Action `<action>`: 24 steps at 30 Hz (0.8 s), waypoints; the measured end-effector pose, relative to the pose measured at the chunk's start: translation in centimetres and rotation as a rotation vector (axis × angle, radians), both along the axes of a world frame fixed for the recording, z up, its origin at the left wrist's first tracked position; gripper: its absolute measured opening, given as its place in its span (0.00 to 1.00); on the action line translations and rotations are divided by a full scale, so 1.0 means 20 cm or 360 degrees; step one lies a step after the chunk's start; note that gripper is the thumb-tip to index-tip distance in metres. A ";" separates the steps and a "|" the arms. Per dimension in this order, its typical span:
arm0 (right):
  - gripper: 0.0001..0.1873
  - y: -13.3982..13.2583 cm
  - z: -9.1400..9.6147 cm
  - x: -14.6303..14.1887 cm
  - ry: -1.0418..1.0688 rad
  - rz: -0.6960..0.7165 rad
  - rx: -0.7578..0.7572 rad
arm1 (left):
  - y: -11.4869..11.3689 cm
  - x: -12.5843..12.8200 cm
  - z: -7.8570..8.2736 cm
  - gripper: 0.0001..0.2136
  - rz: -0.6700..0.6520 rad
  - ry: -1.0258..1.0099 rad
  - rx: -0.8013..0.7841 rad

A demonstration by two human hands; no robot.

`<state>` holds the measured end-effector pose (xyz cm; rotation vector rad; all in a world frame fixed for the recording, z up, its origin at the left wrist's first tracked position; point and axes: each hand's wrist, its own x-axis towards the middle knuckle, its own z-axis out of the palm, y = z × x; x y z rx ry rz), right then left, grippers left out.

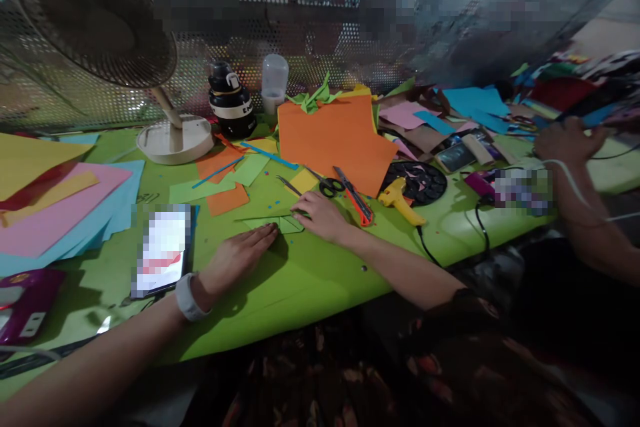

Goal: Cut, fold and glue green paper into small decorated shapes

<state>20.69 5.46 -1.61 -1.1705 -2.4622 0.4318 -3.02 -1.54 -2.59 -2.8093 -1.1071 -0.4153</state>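
A small piece of folded green paper (286, 224) lies on the green tabletop in front of me. My left hand (243, 255) rests flat on its left part, fingers stretched out. At the paper's upper right edge, my right hand (323, 215) has its fingers curled and drawn together on the paper. Just beyond that hand are black-handled scissors (327, 185) and a yellow paper piece (304, 180). A red and black utility knife (354, 197) lies to its right, followed by a yellow hot glue gun (403, 202).
A phone (164, 250) lies left of my left hand, near stacked coloured sheets (75, 207). Behind stand a fan (175, 140), a black bottle (231, 103) and large orange paper (330, 133). On the right, another person's hand (570, 140) reaches over the table.
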 end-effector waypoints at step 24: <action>0.10 0.03 -0.04 0.00 0.0055 0.0002 0.0036 | -0.01 0.01 0.03 0.20 -0.0032 0.0056 -0.0008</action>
